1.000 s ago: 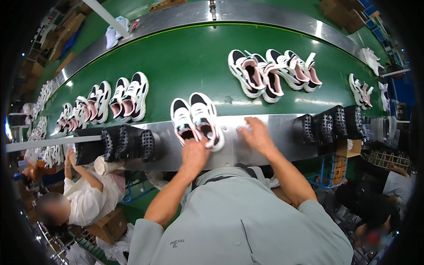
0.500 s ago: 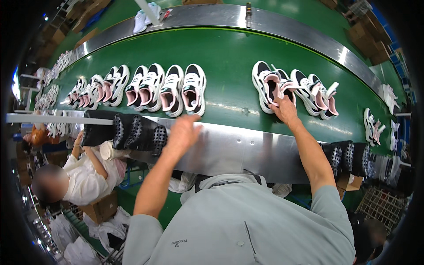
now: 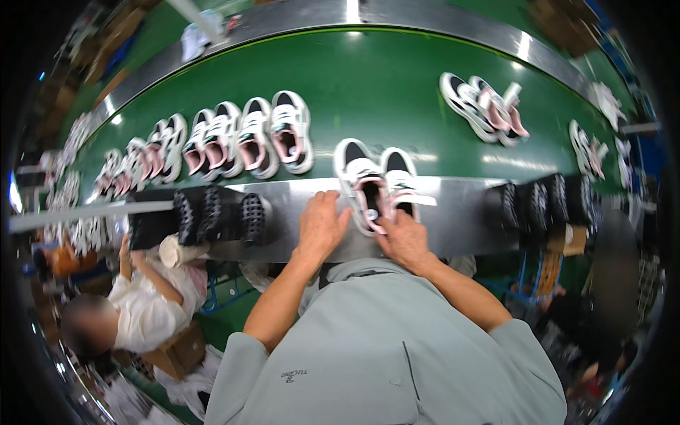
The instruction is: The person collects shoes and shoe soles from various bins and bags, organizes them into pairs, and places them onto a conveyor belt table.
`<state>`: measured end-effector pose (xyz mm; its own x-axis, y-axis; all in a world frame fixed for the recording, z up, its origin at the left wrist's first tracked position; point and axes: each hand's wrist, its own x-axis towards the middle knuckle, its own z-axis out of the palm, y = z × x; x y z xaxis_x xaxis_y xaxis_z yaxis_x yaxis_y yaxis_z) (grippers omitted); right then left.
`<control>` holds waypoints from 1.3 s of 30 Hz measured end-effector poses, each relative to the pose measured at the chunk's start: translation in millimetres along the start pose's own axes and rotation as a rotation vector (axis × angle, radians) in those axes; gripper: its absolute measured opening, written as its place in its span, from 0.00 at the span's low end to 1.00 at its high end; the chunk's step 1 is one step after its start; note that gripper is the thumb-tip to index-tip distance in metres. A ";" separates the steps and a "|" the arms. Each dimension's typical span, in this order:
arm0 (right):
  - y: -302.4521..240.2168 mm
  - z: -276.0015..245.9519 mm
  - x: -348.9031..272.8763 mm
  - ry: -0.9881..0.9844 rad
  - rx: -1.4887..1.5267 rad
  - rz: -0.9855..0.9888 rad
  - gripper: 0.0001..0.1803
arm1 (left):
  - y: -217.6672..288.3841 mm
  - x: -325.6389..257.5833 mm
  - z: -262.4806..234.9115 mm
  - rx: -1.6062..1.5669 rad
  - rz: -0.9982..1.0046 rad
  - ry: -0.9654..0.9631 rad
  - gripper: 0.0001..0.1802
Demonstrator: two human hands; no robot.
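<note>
A pair of white-and-black sneakers with pink lining has been brought to the near edge of the green belt, over the steel ledge. My right hand (image 3: 404, 243) grips them at the heels, its fingers pinched on the collars where the left sneaker (image 3: 360, 170) and the right sneaker (image 3: 400, 177) meet. A white strip sticks out from the right sneaker. Just left of the left sneaker's heel is my left hand (image 3: 322, 225), empty, thumb apart from the fingers. Whether it touches the sole is hard to tell.
Matching sneakers (image 3: 289, 134) stand in a row at left on the green belt (image 3: 368, 92). Another pair (image 3: 482, 110) lies to the right. Black studded blocks (image 3: 212, 212) sit on the steel ledge (image 3: 453, 212) at both sides. A seated person (image 3: 156, 297) is at left.
My right hand has drawn the sneaker pair from the belt toward me and to the left. My left hand has come in from the left, beside the pair.
</note>
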<state>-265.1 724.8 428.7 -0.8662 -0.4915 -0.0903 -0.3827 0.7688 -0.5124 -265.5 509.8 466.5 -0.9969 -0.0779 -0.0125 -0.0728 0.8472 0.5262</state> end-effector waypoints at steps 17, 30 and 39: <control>194.5 -194.6 -133.8 0.983 -0.192 0.900 0.25 | 55.9 44.5 54.4 -0.096 0.396 -0.071 0.13; 182.1 -241.1 -110.8 0.582 -0.464 0.745 0.27 | 30.0 55.8 83.6 -0.095 0.278 -0.115 0.12; 25.9 -101.9 -47.2 -0.214 0.392 0.492 0.29 | 39.5 78.9 83.6 -0.172 0.269 -0.400 0.08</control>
<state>-266.9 809.6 506.7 -0.8114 -0.2227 -0.5404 0.2215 0.7385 -0.6368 -349.6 581.1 415.1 -0.9156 0.3669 -0.1645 0.1604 0.7084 0.6873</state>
